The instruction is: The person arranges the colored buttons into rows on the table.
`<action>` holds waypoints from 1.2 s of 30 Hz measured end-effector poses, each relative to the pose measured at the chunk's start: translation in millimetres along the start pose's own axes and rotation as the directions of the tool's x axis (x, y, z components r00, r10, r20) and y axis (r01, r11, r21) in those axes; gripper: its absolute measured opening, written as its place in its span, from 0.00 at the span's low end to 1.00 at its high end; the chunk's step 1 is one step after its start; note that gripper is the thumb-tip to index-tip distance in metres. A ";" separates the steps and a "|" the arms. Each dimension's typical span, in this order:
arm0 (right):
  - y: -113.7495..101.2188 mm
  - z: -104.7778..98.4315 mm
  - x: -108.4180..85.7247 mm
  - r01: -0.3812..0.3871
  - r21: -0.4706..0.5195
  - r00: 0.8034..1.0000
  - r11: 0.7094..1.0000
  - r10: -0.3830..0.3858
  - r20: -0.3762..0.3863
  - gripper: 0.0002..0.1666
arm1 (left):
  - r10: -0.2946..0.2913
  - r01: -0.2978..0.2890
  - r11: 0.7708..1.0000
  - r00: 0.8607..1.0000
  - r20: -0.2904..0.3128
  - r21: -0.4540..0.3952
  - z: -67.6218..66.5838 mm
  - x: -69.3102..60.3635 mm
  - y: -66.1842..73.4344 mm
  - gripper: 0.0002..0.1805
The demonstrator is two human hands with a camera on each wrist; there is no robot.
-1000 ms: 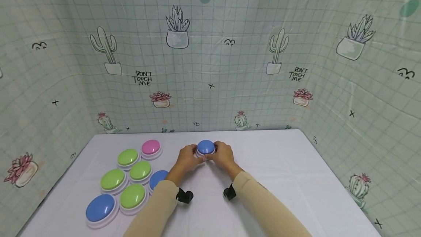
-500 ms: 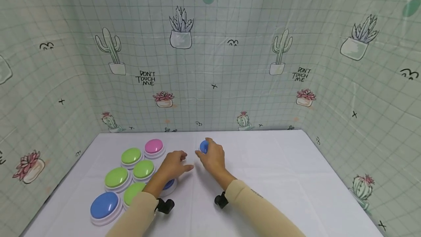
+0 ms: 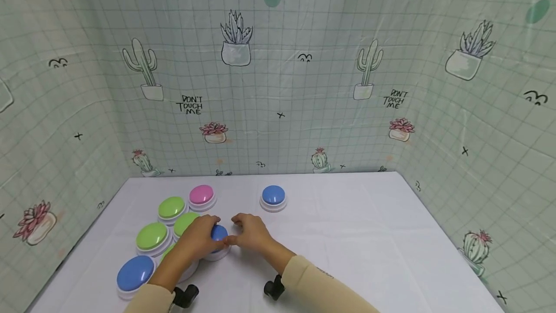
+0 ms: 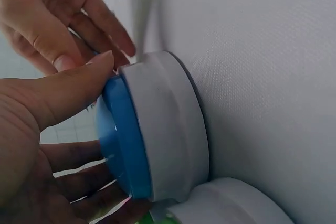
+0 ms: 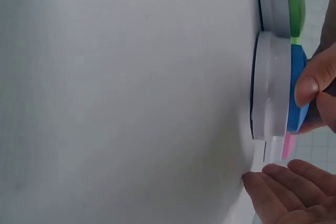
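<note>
In the head view, my left hand (image 3: 197,238) is curled round the blue dome of a push button (image 3: 219,232) with a white base. The left wrist view shows its thumb along the blue push button's (image 4: 173,129) upper rim and its fingers behind the dome. My right hand (image 3: 252,233) is at the right side of that button, thumb near the left thumb, fingers bent and apart from the base. In the right wrist view, the right hand's fingers (image 5: 286,195) extend past the button's end. Another blue push button (image 3: 273,195) stands alone at the back.
Beside the left arm sit green push buttons (image 3: 151,236), partly hidden by it, a pink one (image 3: 201,195) behind and a blue one (image 3: 135,273) in front. All stand on a white table (image 3: 369,245). A cactus-print curtain (image 3: 278,86) surrounds the back and sides.
Both hands have let go of the blue push button at the back, the left first. They have moved left and nearer to another blue button, where the left hand now curls round its dome.
</note>
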State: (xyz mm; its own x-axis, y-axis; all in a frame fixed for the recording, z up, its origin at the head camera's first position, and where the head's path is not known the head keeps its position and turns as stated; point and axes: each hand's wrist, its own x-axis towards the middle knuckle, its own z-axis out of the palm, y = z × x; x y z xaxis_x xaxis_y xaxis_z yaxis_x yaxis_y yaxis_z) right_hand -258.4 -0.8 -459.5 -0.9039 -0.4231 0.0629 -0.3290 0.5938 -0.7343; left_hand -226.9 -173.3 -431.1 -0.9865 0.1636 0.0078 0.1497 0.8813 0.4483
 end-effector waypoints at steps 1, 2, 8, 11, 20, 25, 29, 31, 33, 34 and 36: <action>-0.5 1.4 -0.8 0.011 0.004 1.000 1.000 -0.011 0.008 0.31 | 0.002 -0.002 1.000 1.000 0.002 -0.005 -0.7 -1.8 -1.4 0.38; -0.8 2.6 -1.6 0.021 0.011 1.000 1.000 -0.021 0.016 0.31 | 0.002 -0.002 1.000 1.000 0.005 -0.011 -1.1 -3.3 -3.1 0.39; -2.1 11.7 -5.2 0.045 0.016 0.997 0.999 -0.046 0.066 0.33 | 0.007 -0.006 0.999 1.000 0.007 -0.052 -4.0 -13.7 -14.9 0.45; -1.0 15.8 -6.0 0.042 0.039 0.997 0.998 -0.044 0.060 0.35 | 0.017 -0.017 0.998 1.000 -0.003 -0.061 -4.9 -18.9 -19.3 0.45; -5.1 20.6 -7.4 -0.014 0.055 1.000 0.998 0.014 0.007 0.37 | -0.026 0.025 0.992 1.000 -0.004 -0.127 -5.3 -23.9 -25.3 0.44; -10.5 19.4 -9.9 -0.041 0.050 0.999 0.998 0.040 0.018 0.36 | -0.047 0.045 0.986 0.999 -0.011 -0.162 -3.3 -27.8 -29.8 0.43; -9.8 19.7 -9.1 -0.025 0.030 1.000 0.999 0.025 0.018 0.36 | -0.047 0.042 0.985 0.998 -0.029 -0.169 -2.9 -28.2 -30.1 0.43; -8.7 19.6 -7.6 -0.016 0.021 1.000 1.000 0.016 0.018 0.36 | -0.046 0.040 0.985 0.998 -0.034 -0.169 -3.4 -27.3 -29.2 0.43; -7.5 19.6 -6.5 -0.014 0.012 1.000 1.000 0.014 0.018 0.36 | -0.051 0.045 0.984 0.998 -0.032 -0.170 -3.7 -26.4 -28.2 0.43; -6.8 19.5 -6.0 -0.012 0.007 1.000 1.000 0.012 0.019 0.37 | -0.050 0.044 0.984 0.998 -0.029 -0.173 -3.9 -26.0 -27.6 0.43; -5.7 18.9 -5.3 -0.010 0.004 1.000 1.000 0.010 0.022 0.37 | -0.059 0.053 0.983 0.998 -0.027 -0.176 -3.8 -25.4 -26.6 0.42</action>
State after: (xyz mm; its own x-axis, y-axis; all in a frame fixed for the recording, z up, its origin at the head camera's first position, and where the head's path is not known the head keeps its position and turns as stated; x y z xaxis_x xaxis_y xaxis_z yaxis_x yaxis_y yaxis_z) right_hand -246.6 -14.9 -468.4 -0.9009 -0.4321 0.0411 -0.3191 0.5949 -0.7378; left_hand -206.1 -202.6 -439.8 -0.9950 0.0992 0.0055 0.0828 0.7969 0.5985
